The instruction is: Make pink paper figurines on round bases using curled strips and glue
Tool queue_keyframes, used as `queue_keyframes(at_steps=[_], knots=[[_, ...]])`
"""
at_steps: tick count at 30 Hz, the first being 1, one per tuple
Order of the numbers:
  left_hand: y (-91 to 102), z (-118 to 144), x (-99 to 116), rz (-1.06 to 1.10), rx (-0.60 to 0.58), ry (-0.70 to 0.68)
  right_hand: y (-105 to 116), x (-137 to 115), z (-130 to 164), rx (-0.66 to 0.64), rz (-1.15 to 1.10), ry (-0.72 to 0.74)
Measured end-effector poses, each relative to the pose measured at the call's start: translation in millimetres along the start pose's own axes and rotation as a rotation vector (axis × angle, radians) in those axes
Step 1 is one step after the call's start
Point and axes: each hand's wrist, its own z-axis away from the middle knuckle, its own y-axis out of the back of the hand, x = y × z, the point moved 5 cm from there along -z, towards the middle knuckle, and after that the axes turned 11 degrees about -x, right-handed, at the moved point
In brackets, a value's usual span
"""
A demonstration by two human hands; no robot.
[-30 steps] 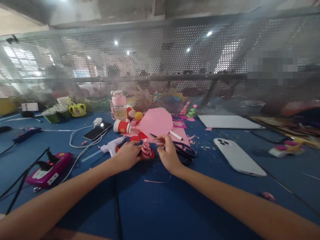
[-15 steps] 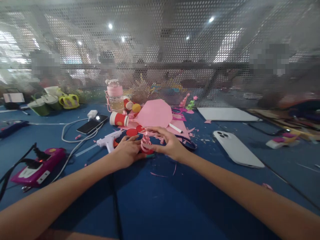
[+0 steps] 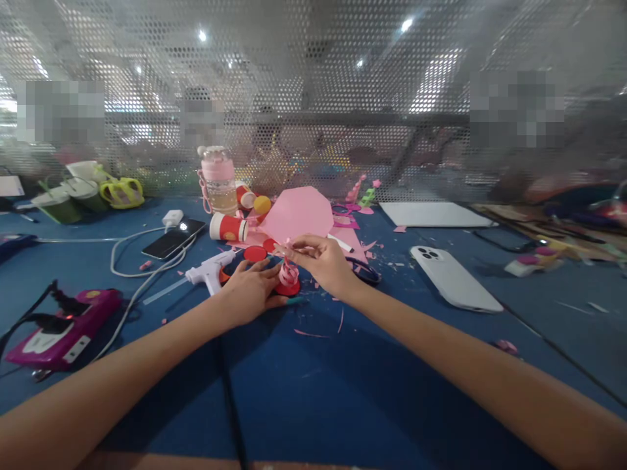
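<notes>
Pinching pink paper spiral (image 3: pixel 289 271) top: right hand (image 3: pixel 321 261) | left hand (image 3: pixel 249 294) flat, steadying red disc (image 3: pixel 288 288)

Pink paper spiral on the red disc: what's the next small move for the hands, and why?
Probably ease the right hand down to seat the pink paper spiral onto the red disc. Its fingers pinch the spiral's top, stretching the coil upward, while the left hand presses flat beside the disc, steadying it on the blue table.
</notes>
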Motion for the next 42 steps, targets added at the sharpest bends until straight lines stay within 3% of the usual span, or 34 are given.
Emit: queue_keyframes(at_steps=[6,19,30,37,42], knots=[[-2.8,-2,-2,-0.019,-0.018,0.023,7,6,-4,0.032,0.026,-0.1],[-3.0,-2,1,-0.071,-0.008,0.006,8,17,-15,0.021,0.07,-0.101],[-3.2,0,3,-0.083,0.041,-0.017,8,24,8,0.007,0.027,-0.13],[-3.8,1,5,-0.12,0.005,0.007,12,14,23,-0.009,0.158,0.049],[-2.9,2,7,-0.121,0.015,0.001,16,10,31,0.101,0.274,0.167]])
